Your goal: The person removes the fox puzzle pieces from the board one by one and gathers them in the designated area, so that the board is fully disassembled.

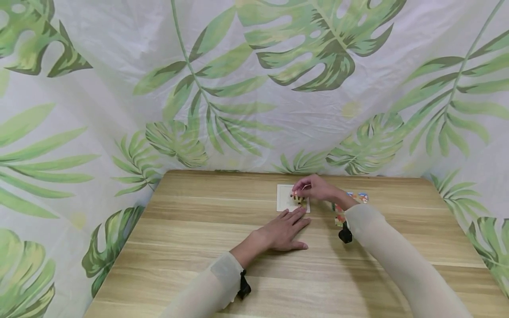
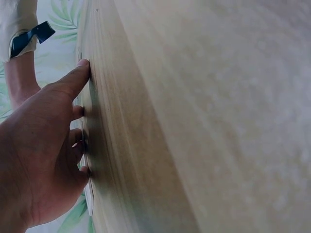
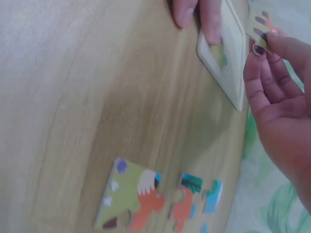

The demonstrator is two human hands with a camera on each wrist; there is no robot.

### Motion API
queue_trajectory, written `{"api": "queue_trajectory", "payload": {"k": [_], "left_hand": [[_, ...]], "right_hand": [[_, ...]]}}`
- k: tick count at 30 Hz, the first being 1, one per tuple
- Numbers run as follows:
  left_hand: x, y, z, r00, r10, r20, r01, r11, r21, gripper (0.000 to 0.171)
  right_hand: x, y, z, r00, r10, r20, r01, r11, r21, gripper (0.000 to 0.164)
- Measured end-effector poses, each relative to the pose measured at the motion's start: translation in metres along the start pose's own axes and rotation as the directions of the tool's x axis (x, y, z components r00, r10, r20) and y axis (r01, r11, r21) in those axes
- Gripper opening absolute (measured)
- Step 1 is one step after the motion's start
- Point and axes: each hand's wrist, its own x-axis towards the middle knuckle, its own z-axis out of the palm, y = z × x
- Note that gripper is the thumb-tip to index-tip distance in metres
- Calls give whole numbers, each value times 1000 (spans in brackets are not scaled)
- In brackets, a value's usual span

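A white puzzle board point(image 1: 283, 198) with a raised border lies near the table's far edge. Between thumb and fingers my right hand point(image 1: 317, 187) pinches a jigsaw puzzle piece point(image 3: 260, 30), yellow-green with dark stripes and some orange, tilted above the board. My left hand point(image 1: 283, 232) lies flat on the table with fingers spread, its fingertips at the board's near edge. In the right wrist view, a left fingertip rests by a greenish piece point(image 3: 217, 53) inside the board. The left wrist view shows the left thumb point(image 2: 73, 80) stretched along the tabletop.
Several loose puzzle pieces point(image 3: 127, 189), with green, orange and blue print, lie on the wooden table point(image 1: 191, 247) right of the board, partly under the right forearm in the head view. A leaf-print cloth point(image 1: 238, 110) hangs behind the table.
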Motion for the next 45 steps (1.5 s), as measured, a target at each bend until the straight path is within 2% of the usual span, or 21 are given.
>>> {"api": "queue_trajectory", "payload": {"k": [6,12,21,30,39,45], "left_hand": [[0,0,1,1000,-3,-7,3,1000,-2,81],[1,-1,4,1000,1,-13,-1,1000,0,81],[0,-1,3,1000,-6,-3,6,1000,-8,81],[0,0,2,1000,-8,5,8,1000,-29,82],[0,-1,2,1000,-4,8,4,1000,-20,81],[0,-1,1,1000,-3,16,4,1000,-30,81]], "right_hand": [[-8,-3,-8,1000,20,-9,-20,1000,-12,17],[-22,-4,-17,997,54,50,-55,998,31,22],[-47,-4,-29,993,72,91,-77,995,59,26],[-70,0,-37,996,55,70,-52,997,-50,21],[-97,6,-47,991,105,78,-99,992,-76,23],[-111,12,-53,994,74,80,-68,995,-71,20]]}}
